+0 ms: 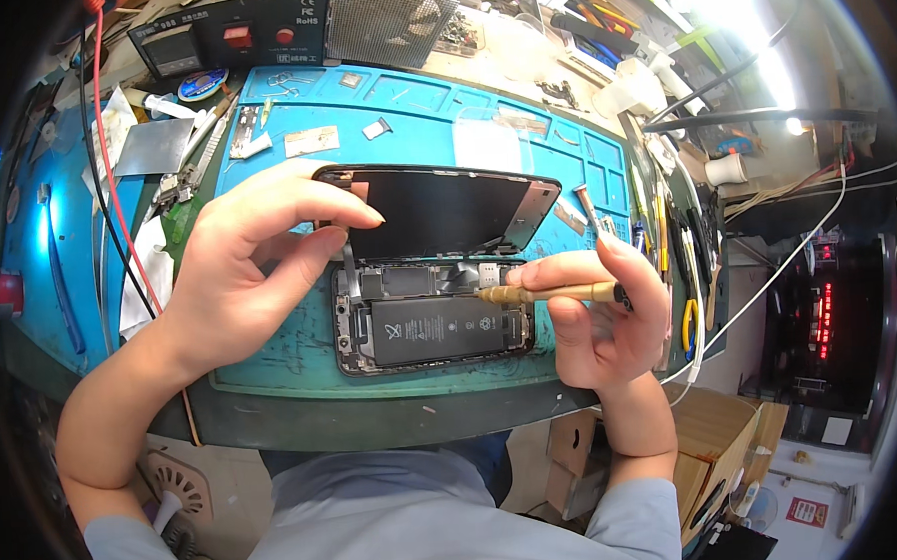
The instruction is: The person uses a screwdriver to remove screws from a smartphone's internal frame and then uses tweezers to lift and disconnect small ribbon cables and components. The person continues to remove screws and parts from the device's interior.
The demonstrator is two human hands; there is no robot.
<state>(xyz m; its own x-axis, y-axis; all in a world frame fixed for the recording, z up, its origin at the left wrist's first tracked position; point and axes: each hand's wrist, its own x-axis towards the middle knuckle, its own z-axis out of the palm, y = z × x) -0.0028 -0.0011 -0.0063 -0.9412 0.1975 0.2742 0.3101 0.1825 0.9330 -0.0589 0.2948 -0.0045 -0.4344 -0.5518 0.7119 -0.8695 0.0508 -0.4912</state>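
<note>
An opened smartphone body [346, 330] lies on the teal work mat, its black battery [426, 329] and circuit parts showing. Pinched at its left end, the dark screen panel [435, 210] is held tilted up along the phone's far side by my left hand [257, 243]. A flex cable [353, 264] runs between panel and body near that hand. My right hand [610, 318] grips a gold-coloured screwdriver [559, 293], its tip end over the board just above the battery's right part. The exact contact of the tip is too small to see.
A blue repair mat [411, 101] with small compartments holds metal bits. Behind it stands a black bench unit [228, 39] with a red switch. Red and black cables [114, 184] hang at the left. Tweezers and yellow-handled pliers [690, 327] lie along the right edge.
</note>
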